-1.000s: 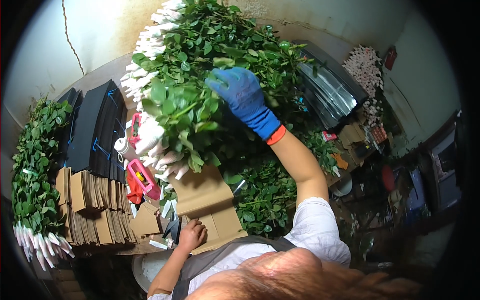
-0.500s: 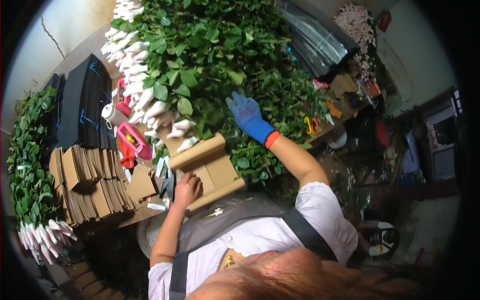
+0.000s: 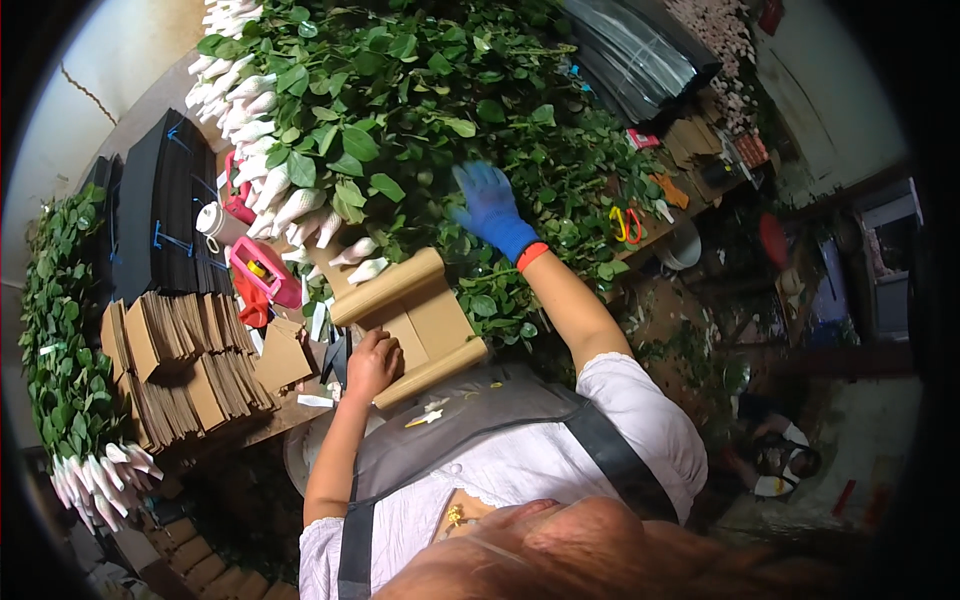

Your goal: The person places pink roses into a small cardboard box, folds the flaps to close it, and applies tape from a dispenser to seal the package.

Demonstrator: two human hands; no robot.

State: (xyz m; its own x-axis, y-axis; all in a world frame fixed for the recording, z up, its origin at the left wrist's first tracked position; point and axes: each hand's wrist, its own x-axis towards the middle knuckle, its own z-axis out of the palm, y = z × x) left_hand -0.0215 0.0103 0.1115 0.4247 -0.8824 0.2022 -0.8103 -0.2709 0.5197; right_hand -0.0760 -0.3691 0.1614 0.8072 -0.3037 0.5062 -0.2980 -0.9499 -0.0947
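Observation:
My left hand (image 3: 373, 362), bare, has its fingers curled at the left edge of a brown cardboard sheet (image 3: 425, 318) with rolled-up sides. The sheet lies close against my dark apron (image 3: 470, 420). My right hand (image 3: 490, 208) wears a blue glove with an orange cuff. Its fingers are apart over the leafy flower stems (image 3: 420, 100), holding nothing I can see, and its fingertips are slightly blurred. Along the left of the pile, the flower heads (image 3: 262, 185) are wrapped in white sleeves.
Folded cardboard pieces (image 3: 185, 370) and black sheets (image 3: 155, 220) stand at left, near a pink tape dispenser (image 3: 268, 275) and a white cup (image 3: 218, 224). Black-handled scissors (image 3: 337, 355) lie beside my left hand. Coloured-handled scissors (image 3: 624, 224) and clear plastic sleeves (image 3: 645, 55) are at right.
My right hand has shifted slightly left and up over the leaves, its fingers spreading more. My left hand stays at the cardboard edge. The whole view has shifted a little.

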